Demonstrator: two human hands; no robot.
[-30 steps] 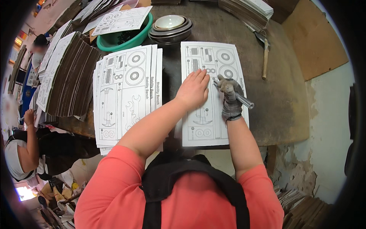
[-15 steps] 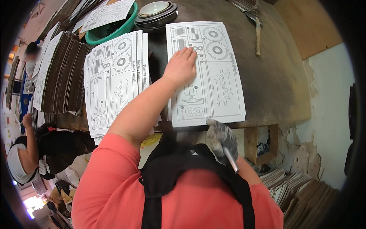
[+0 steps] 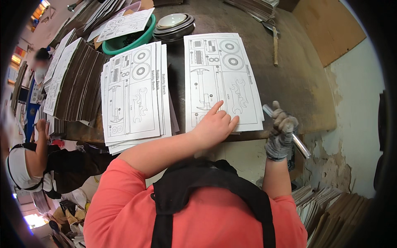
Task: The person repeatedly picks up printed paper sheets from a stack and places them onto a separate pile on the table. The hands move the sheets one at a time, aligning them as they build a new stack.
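A white printed sheet (image 3: pixel 223 62), with line drawings of discs, a hammer and wrenches, tops a thin pile on the table in front of me. Near its lower edge lies my bare left hand (image 3: pixel 216 126), fingers apart and index finger stretched out over the drawings, holding nothing. My right hand (image 3: pixel 282 134), in a grey-stained glove, is wrapped round a shiny metal tube (image 3: pixel 301 146) just off the sheet's lower right corner. The tube slants, one end up by the thumb and the other down to the right. Beside the sheet, to the left, a fanned pile of matching sheets (image 3: pixel 134 99) overhangs the table edge.
Tall stacks of brown-edged card (image 3: pixel 78 82) stand at the far left. A green basin (image 3: pixel 120 46) and nested bowls (image 3: pixel 173 27) sit at the back. A wooden-handled tool (image 3: pixel 275 45) lies back right. More card (image 3: pixel 331 215) leans below right. Another person (image 3: pixel 31 165) is at left.
My left hand has slid from the sheet's middle down toward its near edge. My right hand, with the tube, has risen and moved right, away from my apron. The view has shifted slightly.
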